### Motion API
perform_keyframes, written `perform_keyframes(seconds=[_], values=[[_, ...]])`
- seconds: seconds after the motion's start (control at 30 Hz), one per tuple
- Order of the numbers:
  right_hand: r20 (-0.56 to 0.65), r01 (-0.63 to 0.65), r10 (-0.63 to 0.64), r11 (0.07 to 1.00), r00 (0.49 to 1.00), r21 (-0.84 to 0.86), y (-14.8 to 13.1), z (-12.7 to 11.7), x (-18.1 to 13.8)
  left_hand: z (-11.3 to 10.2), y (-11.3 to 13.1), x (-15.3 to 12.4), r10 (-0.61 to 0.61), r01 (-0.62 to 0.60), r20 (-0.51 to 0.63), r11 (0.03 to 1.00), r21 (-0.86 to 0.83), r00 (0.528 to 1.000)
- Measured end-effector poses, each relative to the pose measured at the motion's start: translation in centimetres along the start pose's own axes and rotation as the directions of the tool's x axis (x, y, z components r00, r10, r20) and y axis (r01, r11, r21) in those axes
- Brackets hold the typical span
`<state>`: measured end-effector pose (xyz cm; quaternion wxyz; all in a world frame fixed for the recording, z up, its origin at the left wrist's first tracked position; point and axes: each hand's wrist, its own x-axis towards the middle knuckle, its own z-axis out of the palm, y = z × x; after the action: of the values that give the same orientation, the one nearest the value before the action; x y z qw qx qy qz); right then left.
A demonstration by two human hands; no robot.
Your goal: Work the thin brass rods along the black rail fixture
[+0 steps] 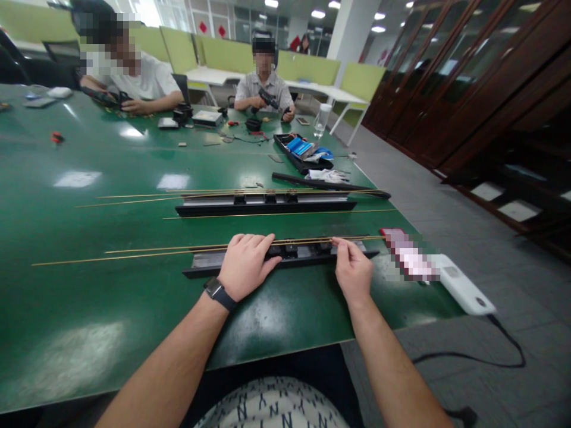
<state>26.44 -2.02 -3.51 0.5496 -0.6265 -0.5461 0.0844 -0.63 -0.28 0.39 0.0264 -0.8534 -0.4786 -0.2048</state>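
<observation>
My left hand (247, 266) lies palm-down, fingers together and flat, pressing the long black metal rail (303, 252) onto the green table (89, 297). Just to its right, my right hand (354, 270) pinches the thin brass-coloured metal rod (134, 254) running along the rail's far edge. The rail looks stiff and weighty, best gripped near its middle. The rod looks light, springy and easily kinked. Neither shows readable writing.
</observation>
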Motion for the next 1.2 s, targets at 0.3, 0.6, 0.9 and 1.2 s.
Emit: perform_keyframes(seconds=[0.3, 0.6, 0.9, 1.2], values=[[-0.032, 0.007, -0.007, 1.000, 0.999, 0.005, 0.55, 0.13, 0.08, 0.10, -0.01, -0.01, 0.002, -0.002, 0.001, 1.000, -0.001, 1.000], [0.017, 0.027, -0.027, 1.000, 0.999, -0.011, 0.21, 0.00, -0.04, 0.16, -0.02, -0.02, 0.002, -0.003, -0.011, 1.000, -0.006, 1.000], [-0.046, -0.008, 0.008, 1.000, 0.999, 0.018, 0.75, 0.18, 0.04, 0.11, -0.03, -0.04, 0.005, -0.005, -0.007, 1.000, -0.005, 1.000], [0.013, 0.037, -0.037, 0.999, 0.999, -0.015, 0.06, 0.03, -0.02, 0.14, 0.01, -0.04, 0.003, -0.003, -0.007, 1.000, -0.003, 1.000]])
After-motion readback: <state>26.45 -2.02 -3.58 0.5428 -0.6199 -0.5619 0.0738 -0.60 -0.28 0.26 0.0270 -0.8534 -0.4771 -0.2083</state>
